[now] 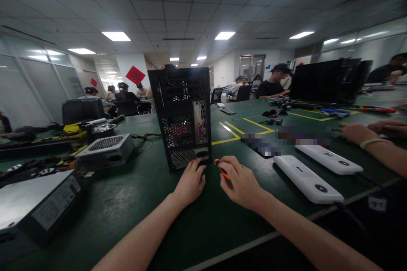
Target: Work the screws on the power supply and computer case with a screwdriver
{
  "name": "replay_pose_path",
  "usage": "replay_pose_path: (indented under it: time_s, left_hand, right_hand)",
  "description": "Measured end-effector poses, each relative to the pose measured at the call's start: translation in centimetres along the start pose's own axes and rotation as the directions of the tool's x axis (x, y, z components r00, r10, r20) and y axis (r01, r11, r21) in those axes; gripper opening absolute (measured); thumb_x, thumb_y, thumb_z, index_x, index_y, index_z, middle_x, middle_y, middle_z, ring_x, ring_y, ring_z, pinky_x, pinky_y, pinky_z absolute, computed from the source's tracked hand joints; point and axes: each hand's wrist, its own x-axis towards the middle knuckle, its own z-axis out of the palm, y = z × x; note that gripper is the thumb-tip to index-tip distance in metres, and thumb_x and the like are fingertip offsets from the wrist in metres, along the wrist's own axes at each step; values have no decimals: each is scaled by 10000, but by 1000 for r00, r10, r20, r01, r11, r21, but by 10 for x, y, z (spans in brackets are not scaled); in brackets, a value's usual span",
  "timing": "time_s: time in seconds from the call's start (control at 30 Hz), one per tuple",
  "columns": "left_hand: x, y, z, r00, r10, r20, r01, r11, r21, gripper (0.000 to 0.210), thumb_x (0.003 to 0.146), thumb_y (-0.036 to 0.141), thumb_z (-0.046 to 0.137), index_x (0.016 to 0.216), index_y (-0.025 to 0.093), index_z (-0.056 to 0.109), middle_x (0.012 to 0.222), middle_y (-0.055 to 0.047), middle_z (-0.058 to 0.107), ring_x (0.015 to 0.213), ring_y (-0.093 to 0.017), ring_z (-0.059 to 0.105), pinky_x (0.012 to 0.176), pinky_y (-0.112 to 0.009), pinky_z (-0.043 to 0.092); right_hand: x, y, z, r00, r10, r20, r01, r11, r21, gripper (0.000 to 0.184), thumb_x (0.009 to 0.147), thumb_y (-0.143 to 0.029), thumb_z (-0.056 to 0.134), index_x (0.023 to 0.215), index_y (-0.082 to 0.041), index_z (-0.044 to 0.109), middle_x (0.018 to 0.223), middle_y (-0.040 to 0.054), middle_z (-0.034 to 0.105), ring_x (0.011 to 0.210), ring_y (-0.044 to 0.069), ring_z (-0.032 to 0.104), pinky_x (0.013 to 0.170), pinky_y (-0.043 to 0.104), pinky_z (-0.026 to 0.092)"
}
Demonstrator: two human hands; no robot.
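Observation:
A black computer case (179, 112) stands upright on the green table, its rear panel facing me. A power supply (182, 157) with a mesh grille sits at the bottom of that panel, and a column of ports (200, 123) is above it on the right. My left hand (190, 182) rests against the case's lower right corner, fingers stretched over the power supply's edge. Closed around the orange and black handle of a screwdriver (224, 172) is my right hand (240, 182), just right of the case. The screwdriver's thin shaft points towards the panel; its tip is hard to make out.
Two loose power supplies, one silver (104, 150) and one nearer (41, 207), lie left among cables. Two white power banks (307, 180) lie right, beside blurred-out items. A co-worker's hands (359, 135) are at far right. Black monitors (324, 80) stand behind cables and tools.

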Motion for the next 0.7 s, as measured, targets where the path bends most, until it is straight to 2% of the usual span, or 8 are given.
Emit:
replay_pose_path:
  time_s: [0.1,0.2,0.3,0.43,0.57,0.7]
  left_hand:
    - [0,0,1,1000,-4,2,4,1000,9,320,793,154,407,1101,166,493,1251,-98,412,1178,-225,352,993,-430,314]
    - [0,-1,1,1000,-4,1,4,1000,-1,319,795,156,406,1101,171,493,1252,-100,411,1179,-226,351,988,-436,318]
    - [0,0,-1,1000,-2,6,2,1000,1,319,799,158,402,1105,177,488,1254,-96,409,1179,-225,353,986,-435,320]
    - [0,0,-1,1000,-1,12,1,1000,7,318,801,163,404,1108,179,486,1261,-94,404,1177,-225,355,989,-433,317]
    - [0,-1,2,1000,5,-1,-5,1000,1,320,797,160,411,1107,178,488,1256,-99,410,1180,-226,352,987,-440,316]
    - [0,-2,4,1000,2,-16,-2,1000,1,316,793,153,413,1098,183,493,1248,-95,419,1172,-225,363,984,-448,316]
  right_hand:
    - [-1,0,2,1000,-19,-19,18,999,-38,174,857,-189,379,1007,-134,447,915,95,550,718,146,573,585,247,463]
    - [0,2,2,996,10,-88,-18,996,-83,158,880,-257,392,964,-144,463,828,62,579,621,124,571,534,222,432]
    - [0,4,0,993,50,-108,-61,993,-102,170,879,-306,410,914,-154,480,777,40,585,583,114,563,522,215,403]
    - [2,3,-3,996,69,-62,-75,993,-94,173,885,-298,390,911,-157,487,788,42,575,593,112,550,532,214,391]
    - [3,1,-1,999,18,-33,-21,997,-69,138,868,-180,359,934,-155,478,861,58,564,651,124,545,598,238,420]
    - [2,1,0,1000,0,-12,0,999,-45,141,841,-161,385,952,-156,472,900,68,554,726,148,543,649,271,439]
